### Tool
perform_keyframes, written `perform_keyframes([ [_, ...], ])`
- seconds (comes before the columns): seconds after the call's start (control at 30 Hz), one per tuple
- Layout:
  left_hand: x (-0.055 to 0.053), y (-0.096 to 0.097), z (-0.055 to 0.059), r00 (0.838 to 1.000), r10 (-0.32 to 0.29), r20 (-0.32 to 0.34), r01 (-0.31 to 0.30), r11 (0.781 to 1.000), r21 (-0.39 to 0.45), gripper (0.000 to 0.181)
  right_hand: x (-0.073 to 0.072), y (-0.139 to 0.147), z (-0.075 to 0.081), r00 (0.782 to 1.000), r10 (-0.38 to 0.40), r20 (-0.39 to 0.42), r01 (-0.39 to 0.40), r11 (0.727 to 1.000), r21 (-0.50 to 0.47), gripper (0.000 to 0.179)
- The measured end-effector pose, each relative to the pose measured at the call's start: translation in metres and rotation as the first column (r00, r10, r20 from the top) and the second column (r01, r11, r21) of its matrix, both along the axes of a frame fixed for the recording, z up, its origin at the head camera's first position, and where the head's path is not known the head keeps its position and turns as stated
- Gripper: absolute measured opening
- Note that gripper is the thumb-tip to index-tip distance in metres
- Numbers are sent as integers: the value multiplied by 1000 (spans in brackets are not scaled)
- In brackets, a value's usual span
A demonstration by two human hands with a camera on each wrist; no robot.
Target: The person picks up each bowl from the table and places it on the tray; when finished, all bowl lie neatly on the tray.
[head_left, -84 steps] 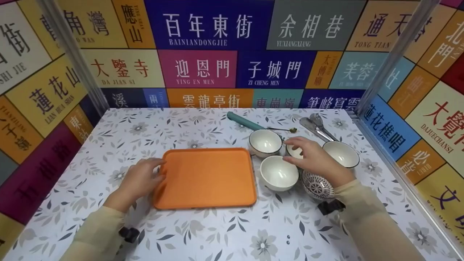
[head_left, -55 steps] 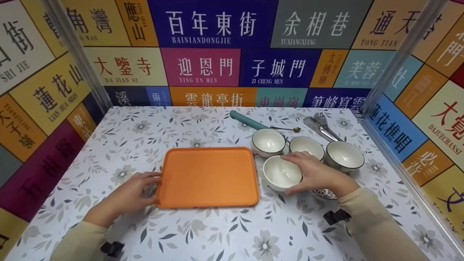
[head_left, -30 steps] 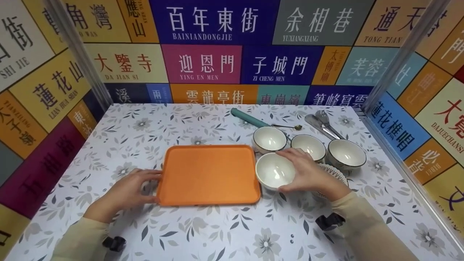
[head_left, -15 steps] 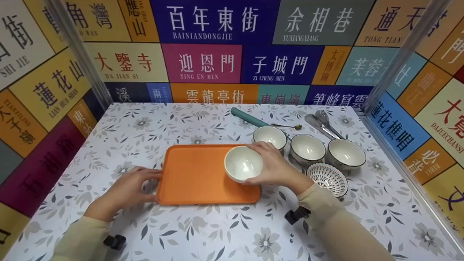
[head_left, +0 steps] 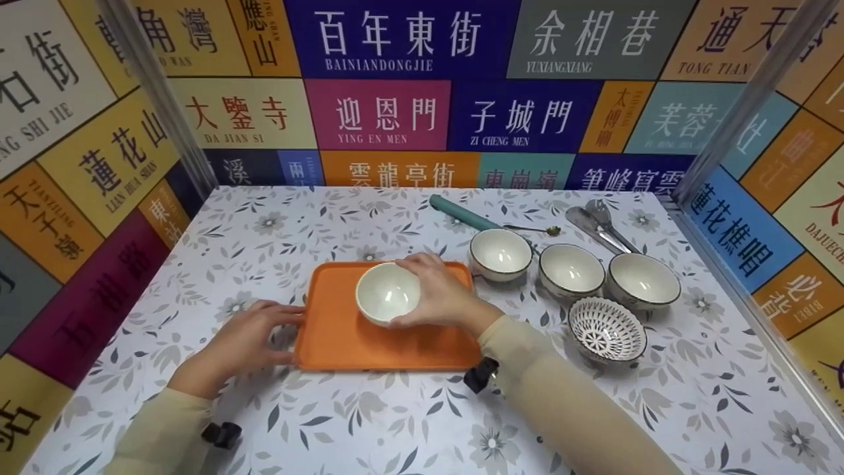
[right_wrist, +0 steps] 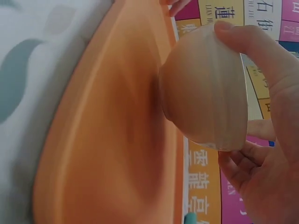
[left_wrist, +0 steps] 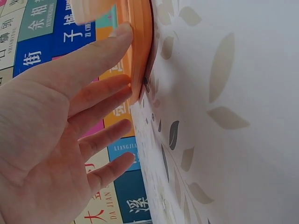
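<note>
The right hand (head_left: pixel 440 295) pinched a white bowl (head_left: pixel 384 295) between its fingers over an orange tray (head_left: pixel 402 349). The left hand (head_left: pixel 242 340), fingers spread, touched the tray's edge.

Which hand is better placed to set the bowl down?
Likely the right hand: it grips the white bowl over the orange tray, while the left hand is at the tray's left edge.

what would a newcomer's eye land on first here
Probably the bright orange tray in the middle of the flower-patterned table, with a plain white bowl held over it by the right hand. Close behind come the boldly coloured lettered panels lining the walls around the table, and the dark-patterned bowl right of the tray.
</note>
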State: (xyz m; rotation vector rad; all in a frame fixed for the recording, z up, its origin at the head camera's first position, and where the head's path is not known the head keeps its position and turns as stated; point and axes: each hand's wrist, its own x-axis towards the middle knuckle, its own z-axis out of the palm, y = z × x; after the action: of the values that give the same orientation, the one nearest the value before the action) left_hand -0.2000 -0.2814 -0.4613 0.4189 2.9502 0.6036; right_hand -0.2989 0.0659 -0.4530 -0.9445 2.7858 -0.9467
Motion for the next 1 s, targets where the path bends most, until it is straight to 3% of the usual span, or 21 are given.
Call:
perform_keyframes([
  [0.13, 0, 2, 1, 1000, 22, 19, -21, 1000, -4, 69, -8, -21, -1, 1000, 10, 9, -10, 1000, -7, 114],
  [0.43, -2, 2, -1, 1000, -6, -1, 6, 1000, -8, 68, -21, -63, -5, 1000, 4, -3, -5, 1000, -23, 111],
  [0.67, -3, -1, 1, 1000, -3, 26, 3, 1000, -18, 68, -23, -96, -11, 999, -36, 23, 36, 999, -19, 114],
  [1.0, -1, 1, 2, 999, 8, 31, -7, 1000, -15, 67, -27, -107, -12, 999, -44, 31, 44, 999, -14, 111],
])
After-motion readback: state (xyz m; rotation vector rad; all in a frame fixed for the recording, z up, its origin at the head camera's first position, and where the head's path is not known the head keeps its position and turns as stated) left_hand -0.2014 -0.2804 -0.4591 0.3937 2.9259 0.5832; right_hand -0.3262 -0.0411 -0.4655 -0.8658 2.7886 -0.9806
